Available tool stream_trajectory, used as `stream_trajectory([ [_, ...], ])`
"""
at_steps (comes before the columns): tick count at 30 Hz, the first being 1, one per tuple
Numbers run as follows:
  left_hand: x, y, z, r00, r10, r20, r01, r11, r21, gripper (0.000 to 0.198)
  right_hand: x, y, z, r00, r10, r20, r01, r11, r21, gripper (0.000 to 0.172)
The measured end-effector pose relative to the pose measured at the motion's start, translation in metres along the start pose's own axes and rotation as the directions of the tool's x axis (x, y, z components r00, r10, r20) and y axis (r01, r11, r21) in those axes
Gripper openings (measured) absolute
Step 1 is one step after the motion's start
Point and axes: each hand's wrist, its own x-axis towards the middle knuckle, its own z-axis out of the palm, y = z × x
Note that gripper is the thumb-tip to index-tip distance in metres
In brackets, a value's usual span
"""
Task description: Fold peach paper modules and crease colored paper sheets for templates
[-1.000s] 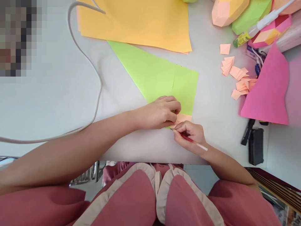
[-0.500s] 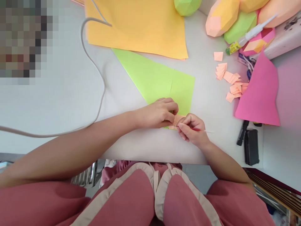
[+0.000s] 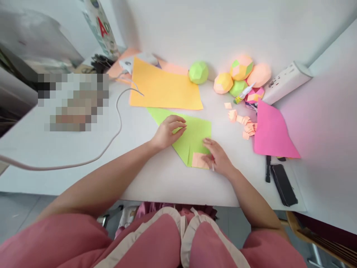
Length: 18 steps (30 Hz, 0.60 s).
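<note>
A green paper sheet lies on the white table, its far edge beneath an orange sheet. Over the green sheet's left part is my left hand, fingers apart and nothing in them. My right hand is at the sheet's right edge, holding a thin red pen, mostly hidden, in its curled lower fingers; thumb and forefinger are spread. Partly under that hand, a small peach paper piece rests on the green sheet's near corner, beside a narrow slit.
Several faceted paper balls stand at the back. Peach scraps lie right of centre, near a pink sheet. A black case sits at the right edge. A white cable crosses the left side.
The view has tilted up, showing the wall. My left hand has lifted off the peach piece and moved left and away, opening. The green sheet has turned, and my right hand has loosened its pinch.
</note>
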Motion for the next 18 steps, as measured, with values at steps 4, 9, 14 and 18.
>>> stream_trajectory([
  [4,0.008,-0.021,-0.016,0.975,-0.037,0.22,-0.073,0.878,0.473,0.036,-0.001,0.009,0.002,0.996,0.003,0.095,0.007,0.995,-0.102,0.039],
  [9,0.006,-0.024,-0.018,0.935,-0.225,0.274,0.003,0.777,0.63,0.062,-0.005,0.011,-0.01,0.988,0.049,0.147,-0.04,0.997,-0.065,0.037],
  [14,0.002,-0.011,-0.012,0.931,-0.211,0.299,-0.029,0.772,0.635,0.067,-0.017,0.009,-0.032,0.96,0.179,0.216,-0.189,0.982,0.024,0.04],
  [18,0.002,-0.007,-0.011,0.929,-0.217,0.299,-0.02,0.78,0.626,0.062,-0.026,0.007,-0.045,0.931,0.273,0.242,-0.302,0.949,0.09,0.041],
])
